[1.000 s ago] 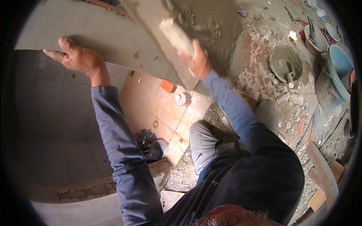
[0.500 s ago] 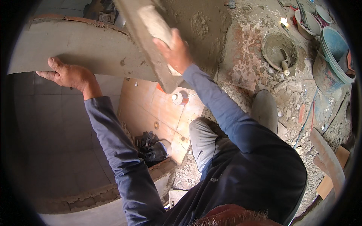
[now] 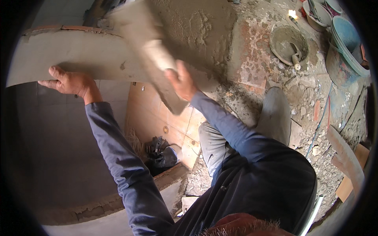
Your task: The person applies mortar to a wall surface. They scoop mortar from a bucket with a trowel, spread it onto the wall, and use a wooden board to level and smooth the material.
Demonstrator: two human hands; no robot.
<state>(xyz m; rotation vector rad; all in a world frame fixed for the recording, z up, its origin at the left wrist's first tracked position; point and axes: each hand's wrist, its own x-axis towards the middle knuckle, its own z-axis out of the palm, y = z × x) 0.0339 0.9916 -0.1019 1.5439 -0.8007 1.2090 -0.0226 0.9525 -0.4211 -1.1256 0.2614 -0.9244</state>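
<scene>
My right hand (image 3: 182, 83) grips the pale handle of a long, mortar-coated plastering float (image 3: 136, 25), smeared by motion. The float lies slantwise across the right end of a smooth grey plastered ledge (image 3: 84, 49), its near end jutting past the ledge's edge. Beyond it spreads rough wet mortar (image 3: 197, 29). On the ledge's near edge rests my left hand (image 3: 71, 82), with thumb and forefinger stretched apart and nothing seen in it; its other fingers are partly hidden.
At the right, a round bowl of mortar (image 3: 277, 50) holds a trowel (image 3: 295, 61). Blue buckets (image 3: 342, 65) stand beside it on rubble-strewn ground. Below the ledge are light floor tiles (image 3: 151, 108) and a dark bundle (image 3: 159, 153). Board offcuts (image 3: 346, 161) lie at the right.
My right hand has drawn the float nearer to me, so its end reaches farther past the ledge's edge and hides the white container seen before. My left hand stays on the ledge.
</scene>
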